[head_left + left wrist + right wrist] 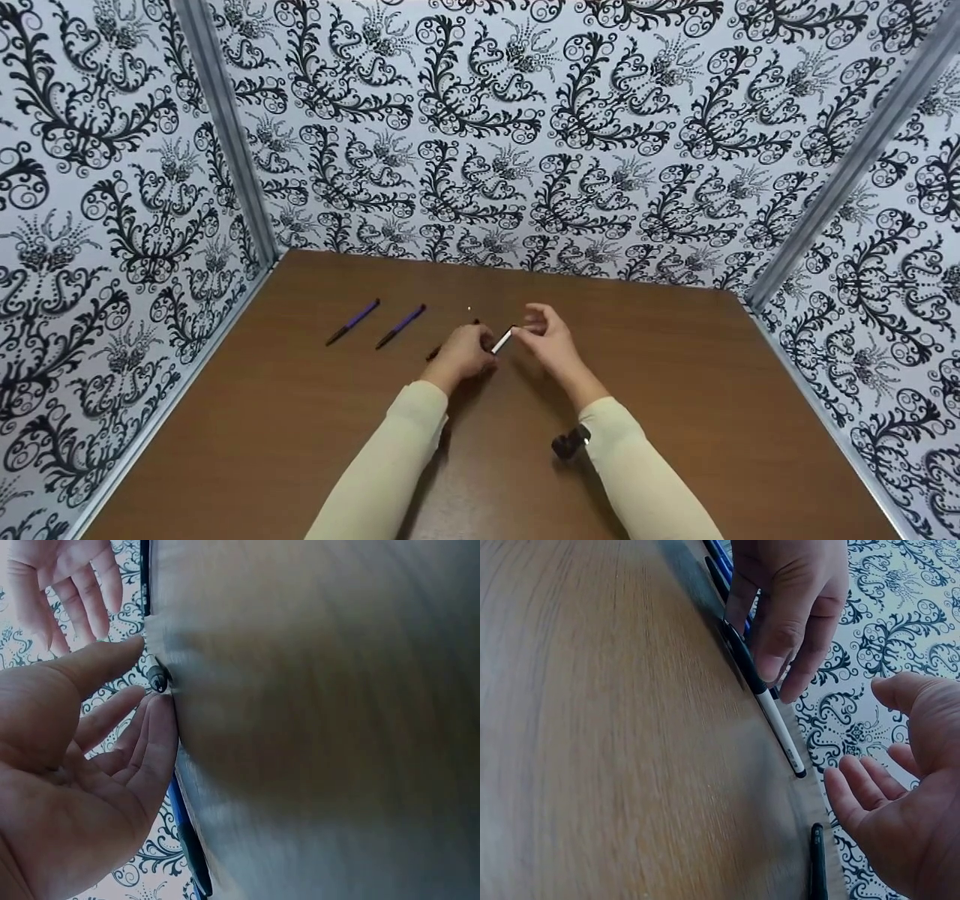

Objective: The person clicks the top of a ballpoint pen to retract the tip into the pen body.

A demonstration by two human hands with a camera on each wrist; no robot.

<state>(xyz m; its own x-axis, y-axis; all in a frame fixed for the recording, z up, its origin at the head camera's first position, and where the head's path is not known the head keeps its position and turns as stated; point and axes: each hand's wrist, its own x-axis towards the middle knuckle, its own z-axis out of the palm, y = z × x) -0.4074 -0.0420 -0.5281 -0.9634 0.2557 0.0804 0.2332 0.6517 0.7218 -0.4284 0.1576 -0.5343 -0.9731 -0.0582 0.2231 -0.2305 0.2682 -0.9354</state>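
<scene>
A white pen (502,341) with a black grip lies at a slant close to the tabletop. My left hand (465,351) pinches it near the black grip between thumb and fingers, seen best in the right wrist view, where the white barrel (781,729) sticks out past the thumb. My right hand (550,341) hovers by the pen's far end. Its fingers are spread and loosely bent in the right wrist view, apart from the pen. Partly hidden by my left hand is a dark pen (433,353); the left wrist view shows a blue pen (184,821) with a black grip.
Two blue-purple pens, one at the left (352,322) and one beside it (401,327), lie parallel on the brown table (300,420). A black pen-like piece (817,862) lies beyond the white pen in the right wrist view. Patterned walls (480,135) enclose the table's back and sides.
</scene>
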